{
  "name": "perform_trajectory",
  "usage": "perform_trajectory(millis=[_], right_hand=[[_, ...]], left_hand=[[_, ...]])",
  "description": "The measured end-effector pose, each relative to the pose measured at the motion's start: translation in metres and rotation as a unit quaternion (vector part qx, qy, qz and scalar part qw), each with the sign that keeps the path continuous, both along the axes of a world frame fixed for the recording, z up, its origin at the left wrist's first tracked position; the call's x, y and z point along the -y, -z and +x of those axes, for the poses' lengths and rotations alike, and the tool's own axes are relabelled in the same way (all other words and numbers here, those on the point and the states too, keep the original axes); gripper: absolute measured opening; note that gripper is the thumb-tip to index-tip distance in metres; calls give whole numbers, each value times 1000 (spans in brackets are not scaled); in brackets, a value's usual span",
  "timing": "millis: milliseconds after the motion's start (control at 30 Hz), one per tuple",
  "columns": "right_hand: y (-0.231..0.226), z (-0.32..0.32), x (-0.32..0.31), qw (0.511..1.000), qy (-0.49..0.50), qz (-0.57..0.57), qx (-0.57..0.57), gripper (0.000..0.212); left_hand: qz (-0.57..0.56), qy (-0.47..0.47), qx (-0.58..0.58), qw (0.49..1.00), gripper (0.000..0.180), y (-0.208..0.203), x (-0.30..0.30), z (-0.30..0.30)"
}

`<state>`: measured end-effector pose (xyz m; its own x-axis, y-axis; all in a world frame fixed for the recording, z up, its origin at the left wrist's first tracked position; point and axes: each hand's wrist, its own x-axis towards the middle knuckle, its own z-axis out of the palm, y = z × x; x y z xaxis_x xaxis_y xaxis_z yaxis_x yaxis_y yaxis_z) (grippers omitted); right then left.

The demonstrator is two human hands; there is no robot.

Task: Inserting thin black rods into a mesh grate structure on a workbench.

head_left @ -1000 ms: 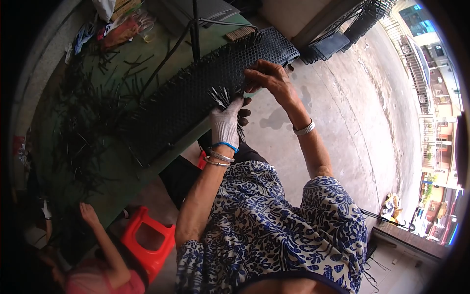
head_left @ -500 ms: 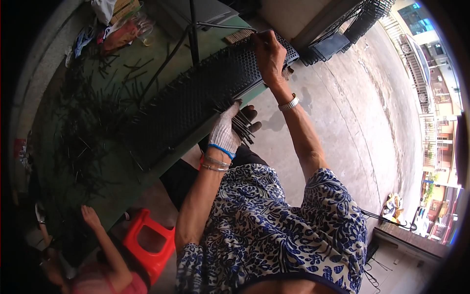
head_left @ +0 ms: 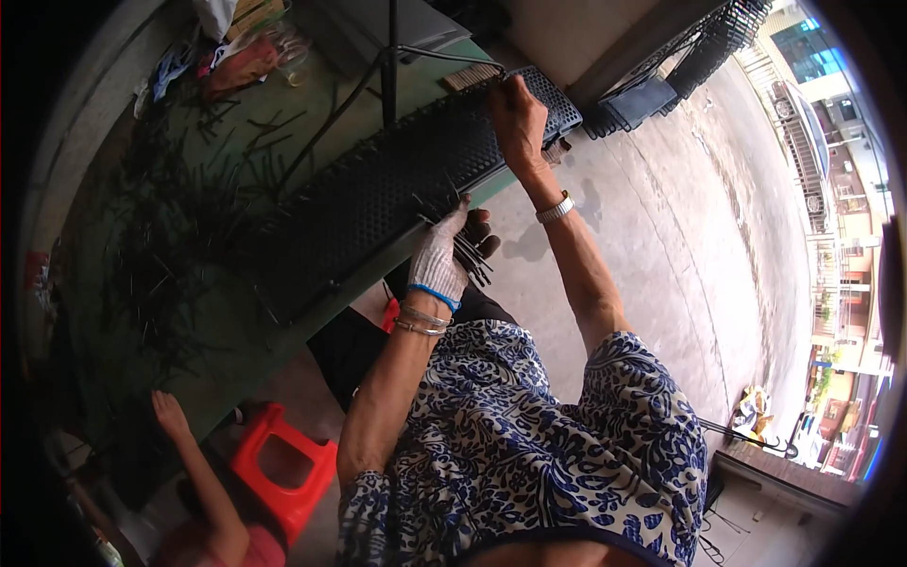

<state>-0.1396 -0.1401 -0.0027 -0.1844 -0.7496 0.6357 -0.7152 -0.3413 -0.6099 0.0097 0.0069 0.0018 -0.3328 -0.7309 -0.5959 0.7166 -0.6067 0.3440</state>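
Note:
A long black perforated board (head_left: 378,184) lies slantwise along the edge of a green table (head_left: 316,90), its surface full of small holes. My left hand (head_left: 437,257), in a white knitted glove with a blue cuff, is closed around a bundle of thin black strips (head_left: 472,260) at the board's near edge. Some strips stick out past the thumb over the board. My right hand (head_left: 520,123) is bare and pinched closed above the board's far right end. Whatever its fingertips may hold is too small to make out.
Loose black strips (head_left: 179,227) are heaped on the table's left. A black metal stand (head_left: 389,85) rises behind the board. Plastic bags (head_left: 250,61) lie at the back left. A red stool (head_left: 248,454) and another person's hand (head_left: 170,416) are at lower left. Black racks (head_left: 642,99) stand at far right.
The whole view has shifted slightly. My right hand sits a little nearer to me over the board's end, still pinched. My left hand keeps its bundle in nearly the same place.

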Motion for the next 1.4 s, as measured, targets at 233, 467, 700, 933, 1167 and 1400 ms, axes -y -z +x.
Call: perform_trajectory(millis=[233,467,700,933,1167,1400], right_hand=[[-4,0,2,994,17,22,-103,16],[1,1,-4,993,1,23,-119,18],[7,9,-1,988,55,-6,-142,18],[0,15,2,992,45,-20,-113,15],[-7,7,-14,982,70,78,-155,18],[-23,8,-53,976,-104,189,-31,34]], left_hand=[[-52,-20,52,997,15,6,0,1],[-33,-28,58,997,17,-4,-2,0],[-45,-33,81,995,20,-3,-2,6],[-32,-36,103,994,20,-11,-2,12],[-67,-31,101,992,20,-10,-1,12],[-63,-38,142,987,20,-11,-3,14]])
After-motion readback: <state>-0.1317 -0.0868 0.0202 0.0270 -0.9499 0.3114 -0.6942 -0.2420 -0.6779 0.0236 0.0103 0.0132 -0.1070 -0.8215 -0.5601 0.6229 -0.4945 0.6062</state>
